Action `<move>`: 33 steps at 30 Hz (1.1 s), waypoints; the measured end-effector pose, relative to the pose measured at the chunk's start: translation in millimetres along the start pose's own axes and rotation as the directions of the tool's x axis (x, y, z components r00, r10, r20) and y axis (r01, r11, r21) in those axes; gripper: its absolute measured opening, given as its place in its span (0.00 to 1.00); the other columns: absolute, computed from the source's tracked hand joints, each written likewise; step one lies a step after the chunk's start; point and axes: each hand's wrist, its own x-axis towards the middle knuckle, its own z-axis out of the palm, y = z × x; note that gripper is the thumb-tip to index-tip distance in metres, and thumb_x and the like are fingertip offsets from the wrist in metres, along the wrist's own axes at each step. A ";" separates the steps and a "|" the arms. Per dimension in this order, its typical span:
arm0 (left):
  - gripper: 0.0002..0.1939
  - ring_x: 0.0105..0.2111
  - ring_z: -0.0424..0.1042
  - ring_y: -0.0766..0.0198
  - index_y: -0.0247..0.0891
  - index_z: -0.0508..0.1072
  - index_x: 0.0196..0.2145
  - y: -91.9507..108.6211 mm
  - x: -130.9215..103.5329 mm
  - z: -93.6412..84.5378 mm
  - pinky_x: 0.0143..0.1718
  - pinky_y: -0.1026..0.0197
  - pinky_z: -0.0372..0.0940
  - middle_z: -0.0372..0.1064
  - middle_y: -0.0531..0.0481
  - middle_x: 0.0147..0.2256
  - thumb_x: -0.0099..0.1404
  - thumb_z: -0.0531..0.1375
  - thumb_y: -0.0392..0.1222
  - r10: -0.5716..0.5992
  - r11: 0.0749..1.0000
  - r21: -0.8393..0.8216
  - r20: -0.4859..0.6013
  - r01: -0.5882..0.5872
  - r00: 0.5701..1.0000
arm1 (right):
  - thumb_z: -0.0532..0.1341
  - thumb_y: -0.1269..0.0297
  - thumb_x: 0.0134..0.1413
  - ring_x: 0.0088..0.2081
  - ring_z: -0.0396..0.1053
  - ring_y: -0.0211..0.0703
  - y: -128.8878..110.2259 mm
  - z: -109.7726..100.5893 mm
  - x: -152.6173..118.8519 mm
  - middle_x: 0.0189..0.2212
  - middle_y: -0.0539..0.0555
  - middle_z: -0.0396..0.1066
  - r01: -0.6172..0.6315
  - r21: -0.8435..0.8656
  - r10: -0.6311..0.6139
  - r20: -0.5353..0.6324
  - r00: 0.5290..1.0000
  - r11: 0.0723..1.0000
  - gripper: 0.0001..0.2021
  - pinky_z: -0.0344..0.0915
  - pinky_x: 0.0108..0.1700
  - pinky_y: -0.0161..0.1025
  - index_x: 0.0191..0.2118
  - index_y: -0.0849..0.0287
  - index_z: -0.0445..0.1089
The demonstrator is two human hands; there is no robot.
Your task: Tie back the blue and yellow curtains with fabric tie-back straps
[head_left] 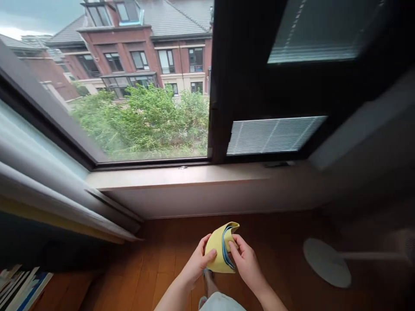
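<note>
- Brown wooden floor (129, 276) lay below, as I watched remotely.
- Above it I saw a folded cloth (215, 248), yellow with blue between its curved layers.
- I had the left hand (198, 260) curled around its left side, thumb on top, and the right hand (245, 259) pinching its right edge.
- A pale windowsill (181, 177) ran beyond.

a red-brick building (126, 47) is fronted by green trees (152, 116); a pale curtain (65, 194) is hung at left; books (24, 287) are ranged at lower left; at right, a round white disc (327, 262), joined to a pale pole (372, 255), is seen against the wooden floor (158, 276).
</note>
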 end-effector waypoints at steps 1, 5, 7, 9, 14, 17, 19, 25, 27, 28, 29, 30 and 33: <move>0.34 0.46 0.64 0.56 0.38 0.60 0.49 -6.9 -5.0 11.7 0.45 0.59 0.60 0.60 0.41 0.50 0.45 0.66 0.48 -0.027 1.000 -0.004 0.024 0.027 0.999 | 0.52 0.52 0.50 0.27 0.66 0.41 1.3 -13.4 -9.5 0.26 0.51 0.67 -0.001 0.031 0.002 -0.024 1.000 1.000 0.15 0.64 0.30 0.35 0.36 0.59 0.63; 0.27 0.29 0.69 0.68 0.38 0.64 0.45 -24.1 -18.2 53.7 0.31 0.66 0.62 0.69 0.47 0.37 0.49 0.63 0.49 -0.177 0.984 0.009 -0.030 0.178 0.984 | 0.51 0.54 0.52 0.29 0.66 0.40 1.3 -73.9 -42.0 0.27 0.52 0.67 0.031 0.068 -0.023 -0.112 0.993 0.997 0.15 0.64 0.31 0.34 0.39 0.60 0.62; 0.24 0.19 0.64 0.73 0.39 0.66 0.44 -31.0 -19.1 70.9 0.21 0.69 0.59 0.69 0.52 0.28 0.50 0.62 0.51 -0.271 0.961 0.019 -0.135 0.276 0.953 | 0.50 0.55 0.53 0.30 0.65 0.39 3.9 -108.8 -55.7 0.28 0.52 0.67 0.080 0.052 -0.072 -0.151 0.986 0.995 0.15 0.63 0.32 0.34 0.40 0.60 0.62; 0.23 0.15 0.60 0.74 0.37 0.68 0.41 -39.9 -16.5 87.6 0.15 0.70 0.53 0.67 0.54 0.22 0.51 0.61 0.53 -0.366 0.927 0.014 -0.192 0.376 0.911 | 0.49 0.57 0.54 0.30 0.64 0.38 11.9 -146.2 -68.6 0.29 0.51 0.67 0.116 0.012 -0.113 -0.149 0.982 0.993 0.14 0.62 0.32 0.33 0.40 0.60 0.62; 0.16 0.19 0.68 0.70 0.31 0.70 0.37 -83.1 3.7 139.1 0.20 0.70 0.60 0.70 0.49 0.23 0.56 0.58 0.47 -0.426 0.901 -0.135 -0.099 0.412 0.899 | 0.48 0.60 0.54 0.33 0.64 0.39 54.1 -251.4 -90.2 0.32 0.52 0.67 0.125 -0.212 -0.157 -0.144 0.977 0.969 0.11 0.62 0.35 0.34 0.38 0.58 0.62; 0.13 0.24 0.71 0.66 0.31 0.68 0.41 -126.1 22.6 177.8 0.25 0.67 0.64 0.73 0.46 0.28 0.59 0.55 0.38 -0.357 0.904 -0.242 0.028 0.353 0.934 | 0.48 0.62 0.53 0.34 0.65 0.41 79.8 -325.6 -90.0 0.33 0.53 0.68 0.146 -0.339 -0.196 -0.115 0.974 0.929 0.10 0.63 0.36 0.35 0.37 0.57 0.63; 0.13 0.27 0.72 0.65 0.31 0.68 0.41 -156.8 33.7 207.0 0.28 0.66 0.66 0.73 0.46 0.30 0.56 0.54 0.34 -0.267 0.898 -0.330 0.121 0.292 0.956 | 0.48 0.64 0.52 0.35 0.66 0.41 90.5 -378.2 -85.9 0.33 0.53 0.67 0.195 -0.409 -0.244 -0.069 0.967 0.892 0.09 0.63 0.37 0.36 0.36 0.57 0.64; 0.18 0.31 0.72 0.68 0.35 0.68 0.40 -215.1 48.0 305.7 0.37 0.66 0.66 0.72 0.51 0.35 0.50 0.56 0.26 -0.071 0.884 -0.457 0.076 0.098 0.995 | 0.48 0.70 0.48 0.44 0.63 0.42 99.6 -519.5 -69.4 0.42 0.53 0.64 0.306 -0.573 -0.346 0.043 0.937 0.760 0.10 0.62 0.44 0.41 0.30 0.55 0.66; 0.16 0.28 0.71 0.70 0.36 0.67 0.39 -220.7 53.0 333.9 0.34 0.67 0.66 0.71 0.52 0.33 0.51 0.59 0.28 -0.097 0.923 -0.379 -0.066 0.065 0.993 | 0.48 0.70 0.48 0.46 0.62 0.43 100.6 -554.7 -63.0 0.44 0.53 0.63 0.333 -0.618 -0.390 0.045 0.920 0.713 0.11 0.62 0.45 0.43 0.29 0.54 0.67; 0.15 0.26 0.70 0.71 0.35 0.67 0.38 -222.1 56.7 346.0 0.32 0.68 0.66 0.71 0.52 0.31 0.51 0.61 0.30 -0.109 0.942 -0.330 -0.128 0.061 0.986 | 0.48 0.70 0.48 0.47 0.62 0.44 100.7 -570.3 -60.1 0.45 0.53 0.62 0.351 -0.638 -0.420 0.047 0.906 0.686 0.11 0.62 0.45 0.43 0.29 0.53 0.68; 0.15 0.25 0.69 0.71 0.34 0.68 0.37 -223.0 61.2 356.9 0.30 0.68 0.65 0.70 0.52 0.29 0.50 0.63 0.33 -0.110 0.958 -0.281 -0.175 0.057 0.978 | 0.49 0.70 0.48 0.47 0.61 0.44 100.7 -584.8 -57.6 0.46 0.53 0.62 0.369 -0.657 -0.448 0.053 0.892 0.658 0.11 0.61 0.46 0.44 0.29 0.53 0.68; 0.15 0.23 0.68 0.72 0.34 0.68 0.35 -223.9 66.2 366.9 0.27 0.69 0.63 0.69 0.52 0.27 0.49 0.64 0.37 -0.100 0.971 -0.234 -0.205 0.051 0.974 | 0.49 0.69 0.49 0.47 0.61 0.44 100.4 -598.8 -55.9 0.48 0.52 0.61 0.385 -0.673 -0.473 0.058 0.879 0.632 0.11 0.61 0.46 0.44 0.29 0.52 0.68; 0.15 0.18 0.61 0.76 0.33 0.67 0.28 -226.9 81.7 395.7 0.21 0.72 0.55 0.64 0.55 0.21 0.46 0.66 0.44 -0.046 0.997 -0.078 -0.229 0.029 0.972 | 0.50 0.67 0.51 0.47 0.62 0.44 99.6 -640.9 -56.4 0.50 0.49 0.61 0.406 -0.700 -0.520 0.058 0.852 0.588 0.11 0.61 0.46 0.44 0.32 0.50 0.69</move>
